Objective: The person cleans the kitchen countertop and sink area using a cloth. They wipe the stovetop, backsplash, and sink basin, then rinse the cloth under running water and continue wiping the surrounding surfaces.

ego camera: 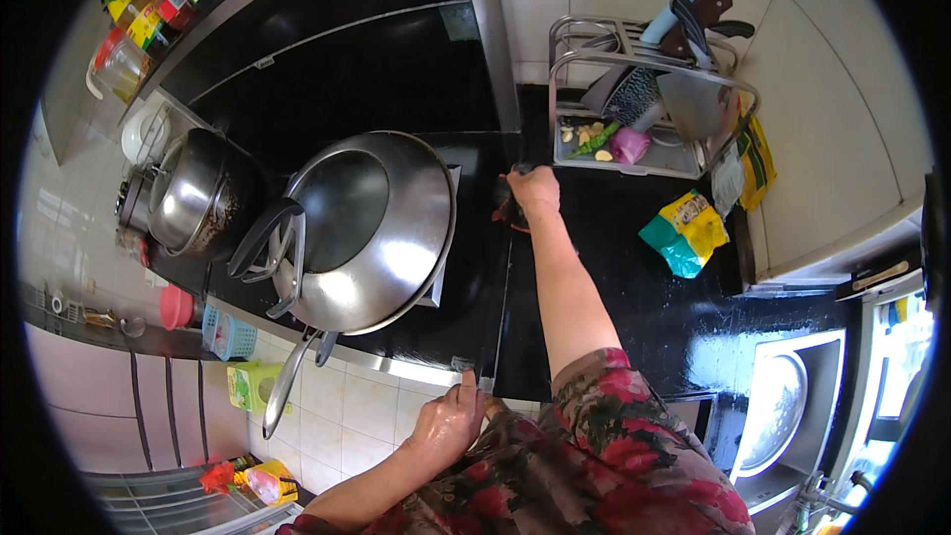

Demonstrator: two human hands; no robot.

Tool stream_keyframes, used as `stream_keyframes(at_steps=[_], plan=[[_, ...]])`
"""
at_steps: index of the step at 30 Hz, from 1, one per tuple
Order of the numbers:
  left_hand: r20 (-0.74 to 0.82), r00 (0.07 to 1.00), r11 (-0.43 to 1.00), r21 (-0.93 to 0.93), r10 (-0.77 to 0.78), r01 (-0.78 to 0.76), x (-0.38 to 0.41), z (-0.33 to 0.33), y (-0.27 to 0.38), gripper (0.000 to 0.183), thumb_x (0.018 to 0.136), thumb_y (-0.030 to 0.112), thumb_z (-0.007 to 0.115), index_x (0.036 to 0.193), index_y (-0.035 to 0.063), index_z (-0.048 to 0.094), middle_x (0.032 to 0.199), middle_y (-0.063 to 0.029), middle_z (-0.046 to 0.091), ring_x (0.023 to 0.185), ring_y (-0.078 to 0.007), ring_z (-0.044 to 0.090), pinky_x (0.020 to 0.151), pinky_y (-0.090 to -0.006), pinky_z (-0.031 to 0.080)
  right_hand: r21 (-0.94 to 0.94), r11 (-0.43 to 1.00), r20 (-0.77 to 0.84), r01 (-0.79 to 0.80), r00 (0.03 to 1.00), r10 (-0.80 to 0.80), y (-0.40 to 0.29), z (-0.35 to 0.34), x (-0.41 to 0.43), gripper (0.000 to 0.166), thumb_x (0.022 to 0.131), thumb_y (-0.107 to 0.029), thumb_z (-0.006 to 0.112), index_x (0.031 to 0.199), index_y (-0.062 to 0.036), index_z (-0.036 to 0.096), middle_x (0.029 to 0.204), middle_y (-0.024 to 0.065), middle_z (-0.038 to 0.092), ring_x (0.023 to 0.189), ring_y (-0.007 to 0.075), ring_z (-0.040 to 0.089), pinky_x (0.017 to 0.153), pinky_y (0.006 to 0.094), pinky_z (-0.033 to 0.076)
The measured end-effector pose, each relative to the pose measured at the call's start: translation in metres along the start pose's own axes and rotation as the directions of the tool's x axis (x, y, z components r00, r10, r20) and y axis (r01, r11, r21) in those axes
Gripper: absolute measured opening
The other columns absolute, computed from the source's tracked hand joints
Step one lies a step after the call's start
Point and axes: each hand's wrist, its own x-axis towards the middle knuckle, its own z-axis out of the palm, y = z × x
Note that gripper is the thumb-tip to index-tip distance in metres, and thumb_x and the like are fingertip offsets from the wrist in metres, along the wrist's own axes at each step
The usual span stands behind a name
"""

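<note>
My right hand (535, 189) is closed on a dark, red-edged cloth (513, 217), pressed to the black countertop (602, 327) beside the hob's right edge. My left hand (448, 420) is at the counter's front edge, one digit pointing up over it. Its other fingers are partly hidden, so I cannot tell whether it holds anything. Left of the cloth, a wok covered by a large steel lid (401, 238) sits on the black gas hob (475, 253). A long metal handle (286, 394) reaches out past the hob's front edge.
A metal knife rack (631, 56) stands at the back right, its tray (669, 157) holding a red onion (630, 145), a green pepper (598, 140) and garlic. Nearby lies a yellow-green packet (687, 234). A sink (791, 423) is at right; steel pots (186, 193) stand left.
</note>
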Motion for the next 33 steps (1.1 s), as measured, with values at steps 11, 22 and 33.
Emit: stream_keyframes(at_steps=[11,22,33], plan=[[0.011,0.999,0.991,0.123,0.044,-0.045,0.022,0.016,-0.007,0.038,0.085,0.012,0.056,0.11,-0.0158,0.048,0.067,-0.0206,0.06,0.056,-0.0319,0.062,0.049,-0.0381,0.052,0.052,0.977,0.019,0.206,0.978,-0.207,0.056,0.012,-0.087,0.037,0.075,-0.033,0.065,0.088,0.0015,0.067,0.089,0.0253,0.065,0.089,0.0391,0.063,0.077,0.0434,0.051],[-0.122,0.992,0.997,-0.065,0.036,-0.044,0.05,0.038,-0.019,0.036,0.086,0.012,0.054,0.109,-0.0146,0.05,0.067,-0.0234,0.061,0.057,-0.0374,0.062,0.052,-0.0418,0.053,0.12,0.922,0.038,0.368,0.926,-0.375,0.095,-0.001,-0.178,0.037,0.08,-0.029,0.06,0.081,0.0084,0.061,0.077,0.0296,0.061,0.078,0.0432,0.062,0.069,0.0453,0.05],[0.166,0.907,0.474,-0.808,-0.387,0.35,0.065,0.032,-0.033,0.031,0.094,0.019,0.051,0.071,-0.0013,0.057,0.052,-0.0074,0.054,0.047,-0.0142,0.054,0.046,-0.0295,0.041,0.62,0.784,0.416,-0.008,0.851,-0.321,0.117,-0.031,-0.192,0.032,0.081,-0.024,0.069,0.093,0.005,0.063,0.076,0.0125,0.066,0.067,0.0156,0.062,0.063,0.0306,0.05]])
